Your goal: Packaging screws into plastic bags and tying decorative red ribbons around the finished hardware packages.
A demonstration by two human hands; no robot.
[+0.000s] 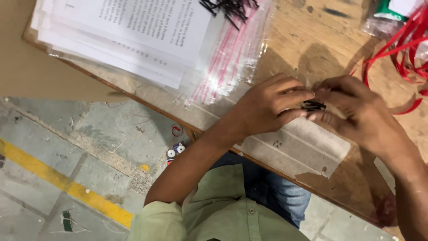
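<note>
Wooden tabletop point(312, 40), worn surface. Stack of printed paper sheets point(129, 31) at upper left, overlapping clear zip bags with red strips point(232, 58). Loose pile of black screws point(229, 8) on the bags. Red straps point(401, 49) at right edge. Floor below: yellow line point(67, 185)

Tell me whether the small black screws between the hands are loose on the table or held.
Held. The black screws sit bunched between fingertips of the left hand and right hand, above the wooden table.

My black screws point(313, 105) mostly hidden between my fingertips point(307, 94), count unclear, red straps point(403, 44) ran off the right edge, paper stack point(133, 35) cut at top.
</note>
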